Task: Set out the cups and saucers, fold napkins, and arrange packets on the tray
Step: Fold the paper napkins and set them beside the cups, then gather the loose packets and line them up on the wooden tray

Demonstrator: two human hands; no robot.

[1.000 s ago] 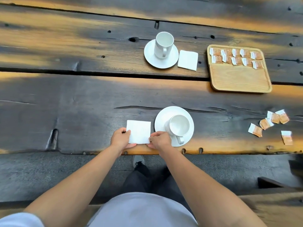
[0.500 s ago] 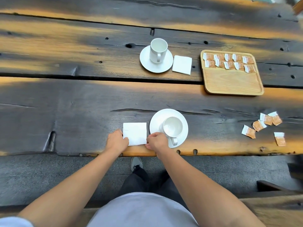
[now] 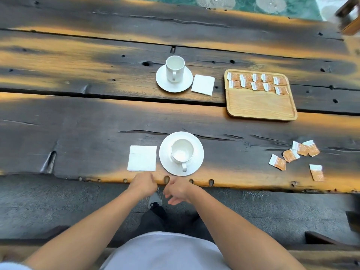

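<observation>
both hands are off the table, hanging just past its near edge with nothing in them. the left hand (image 3: 143,184) has its fingers curled loosely inward, and the right hand (image 3: 178,190) is turned palm partly up with its fingers spread loosely apart; the two sit close together without touching.

taking the near cup (image 3: 182,152) as the centre of the clock: it stands upright on its near saucer (image 3: 194,141), handle pointing to 6 o'clock. the near napkin (image 3: 142,158), a folded white square, lies flat at 9 o'clock, just beside the saucer rim and apart from both hands, which are at about 6 to 7 o'clock beyond the table edge.

at 12 o'clock, well apart, the far cup (image 3: 175,68) stands on the far saucer (image 3: 165,82), handle also facing 6 o'clock. the far napkin (image 3: 203,84) lies just to that saucer's 3 o'clock side, nearly touching the rim.

at about 1 to 2 o'clock sits the wooden tray (image 3: 261,106). the tray packets (image 3: 257,82), orange and white, are laid in two rows along its far edge, ten as far as can be counted; the near half of the tray is bare wood.

at 3 o'clock, five loose packets (image 3: 301,154) lie scattered on the table (image 3: 78,133), four bunched together and one a little nearer the edge.

a grey shoe (image 3: 154,199) shows on the floor below the hands.
</observation>
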